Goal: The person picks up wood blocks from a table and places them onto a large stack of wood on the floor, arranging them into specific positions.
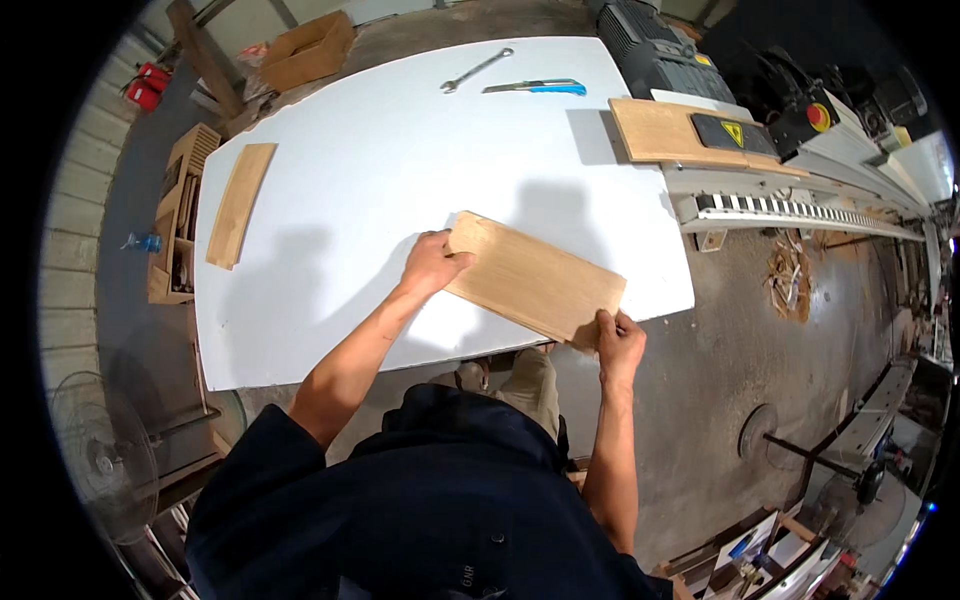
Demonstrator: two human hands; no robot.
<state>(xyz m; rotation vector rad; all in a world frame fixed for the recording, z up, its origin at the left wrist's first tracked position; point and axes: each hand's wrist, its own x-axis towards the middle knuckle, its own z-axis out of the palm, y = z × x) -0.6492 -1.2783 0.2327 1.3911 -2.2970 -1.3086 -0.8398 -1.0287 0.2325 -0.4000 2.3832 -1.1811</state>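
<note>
A light-brown wooden plank [535, 280] is held over the near edge of the white tabletop [370, 170], slanting down to the right. My left hand [434, 262] grips its left end, thumb on the upper face. At the lower right corner, my right hand [621, 343] pinches the other end. Fingers beneath the plank are hidden. Another narrow wooden board [241, 205] lies at the table's left side. Toward the far edge rest a metal wrench [478, 71] and a utility knife [535, 87] with a blue handle.
At the right, a machine [850, 140] with a red button [819, 117] adjoins the table, and wooden boards [650, 132] lie on its feed end. Standing fans [105, 465] flank me. A wooden crate [181, 215] stands left, and a cardboard box [306, 50] sits at the back.
</note>
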